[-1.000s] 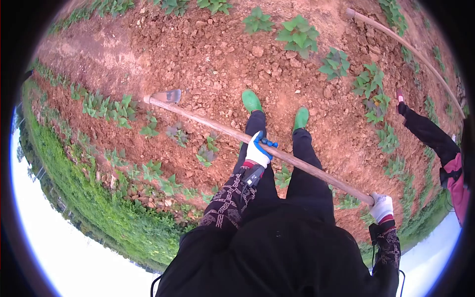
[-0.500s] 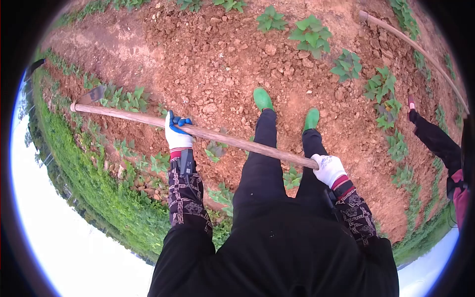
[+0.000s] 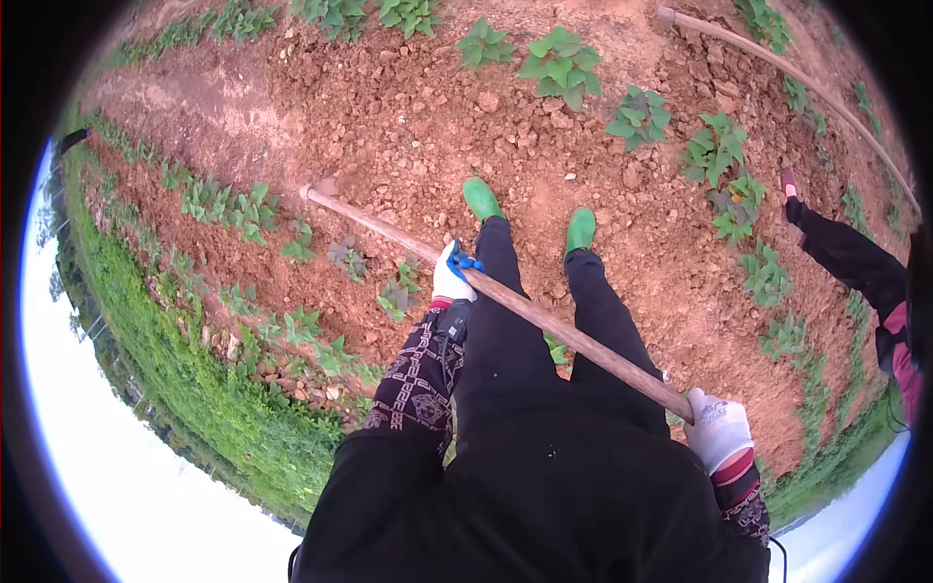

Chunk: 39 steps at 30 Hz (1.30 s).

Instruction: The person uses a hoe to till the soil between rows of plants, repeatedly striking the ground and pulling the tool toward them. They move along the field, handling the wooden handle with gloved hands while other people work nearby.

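A hoe (image 3: 573,338) with a long wooden handle slants across my body, its head at the upper left over the reddish soil. My left hand (image 3: 454,274), in a white glove with blue on the fingers, is wrapped round the middle of the handle. At the handle's rear end, by my thigh, my right hand (image 3: 719,428) is closed on the wood in a white glove. The hoe's blade is hard to make out against the soil. My green shoes (image 3: 482,199) stand on the clods beyond the handle.
Leafy green plants (image 3: 562,68) grow in rows ahead, to the left and to the right. Another person's leg (image 3: 846,257) shows at the right edge, near a second long wooden handle (image 3: 787,73). Dense green growth (image 3: 185,340) borders the field at the left.
Both my hands have shifted right with the hoe. Its head has swung from the far left toward my feet, and the handle now slopes more steeply. The surrounding view has shifted slightly left.
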Available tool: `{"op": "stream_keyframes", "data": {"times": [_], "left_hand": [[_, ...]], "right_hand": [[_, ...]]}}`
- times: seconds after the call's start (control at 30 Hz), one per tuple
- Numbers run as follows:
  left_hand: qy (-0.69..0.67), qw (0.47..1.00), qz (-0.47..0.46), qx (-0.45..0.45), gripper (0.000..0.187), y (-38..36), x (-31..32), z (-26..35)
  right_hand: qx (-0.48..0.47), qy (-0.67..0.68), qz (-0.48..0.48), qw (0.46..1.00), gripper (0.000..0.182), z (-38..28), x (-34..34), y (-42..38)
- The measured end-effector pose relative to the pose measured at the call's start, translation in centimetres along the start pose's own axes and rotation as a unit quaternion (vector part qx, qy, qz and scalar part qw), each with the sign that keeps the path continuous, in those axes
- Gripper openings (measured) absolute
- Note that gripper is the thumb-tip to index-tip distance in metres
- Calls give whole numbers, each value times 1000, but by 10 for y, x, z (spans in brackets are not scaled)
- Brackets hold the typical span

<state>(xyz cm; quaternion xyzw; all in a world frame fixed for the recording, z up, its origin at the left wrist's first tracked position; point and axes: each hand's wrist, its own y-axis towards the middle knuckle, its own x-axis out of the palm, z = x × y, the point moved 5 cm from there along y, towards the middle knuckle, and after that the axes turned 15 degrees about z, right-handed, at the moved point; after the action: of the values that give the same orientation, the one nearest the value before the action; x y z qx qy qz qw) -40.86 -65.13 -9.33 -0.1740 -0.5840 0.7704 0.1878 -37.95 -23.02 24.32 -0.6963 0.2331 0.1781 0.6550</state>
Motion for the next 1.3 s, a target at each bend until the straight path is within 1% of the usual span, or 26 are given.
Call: {"op": "stream_keyframes", "data": {"times": [0.03,0.07,0.13,0.17,0.23,0.33,0.4,0.47,0.5,0.53,0.63,0.67,0.7,0.73,0.8,0.87,0.93,0.97,1.0,1.03,1.07,1.13,1.17,1.2,1.23,1.3], "left_hand": [[-5,1000,-1,-22,36,-10,6,-4],[-30,999,-10,-25,32,-18,11,-13],[-25,999,-44,-18,34,-18,17,-25],[-22,999,-44,-20,34,-12,22,-28],[-44,998,17,-44,36,-6,16,-41],[-7,999,44,-27,38,-26,27,-44],[-33,998,48,-25,37,-41,26,-33],[-81,996,44,-21,36,-51,25,-10],[-77,995,57,19,36,-56,21,7],[-93,993,61,30,36,-71,22,26],[-92,988,47,114,36,-91,11,97],[-81,983,21,161,32,-90,3,125],[-83,981,11,175,31,-96,2,148],[-49,974,-6,220,33,-96,-1,170],[-38,966,1,254,34,-92,-3,196],[-23,970,23,241,34,-62,-11,200],[10,973,42,227,33,-43,-3,162],[0,984,41,173,32,-35,4,124],[-3,991,36,130,30,-18,5,78],[-9,992,16,122,27,-11,13,22],[1,998,5,66,24,-10,22,-39],[-16,999,-10,-49,24,-28,36,-118],[-35,998,-29,-46,25,-32,29,-124],[-55,997,-46,-36,27,-36,20,-121],[-42,997,-36,-49,30,-43,19,-113],[-43,996,-42,-63,34,-44,33,-98]], "right_hand": [[-12,-31,6,999,20,7,-6,-1],[-9,-26,10,1000,20,14,-9,-1],[-35,-79,48,995,22,28,-16,6],[-34,-73,63,995,22,34,-13,12],[-34,-77,67,994,22,48,3,21],[-34,-72,81,993,21,74,23,39],[-40,-60,89,993,21,88,43,49],[-73,-58,112,989,22,90,64,66],[-79,-46,126,988,21,85,74,78],[-91,-26,137,986,19,76,81,91],[-110,10,94,989,15,28,99,127],[-131,36,111,984,15,8,98,135],[-155,50,116,980,16,-12,98,140],[-173,76,119,975,18,-32,87,141],[-184,113,74,973,19,-59,80,141],[-181,114,54,975,20,-60,80,135],[-153,94,9,984,22,-45,79,120],[-129,89,10,988,21,-24,77,104],[-92,87,17,992,19,3,73,84],[-65,45,6,997,17,32,65,60],[-1,5,-22,1000,16,59,51,29],[63,-50,9,997,16,106,27,-20],[67,-58,4,996,16,106,14,-30],[42,-77,-2,996,16,97,4,-34],[18,-91,2,996,16,89,-5,-31],[17,-89,8,996,16,83,-24,-20]]}}
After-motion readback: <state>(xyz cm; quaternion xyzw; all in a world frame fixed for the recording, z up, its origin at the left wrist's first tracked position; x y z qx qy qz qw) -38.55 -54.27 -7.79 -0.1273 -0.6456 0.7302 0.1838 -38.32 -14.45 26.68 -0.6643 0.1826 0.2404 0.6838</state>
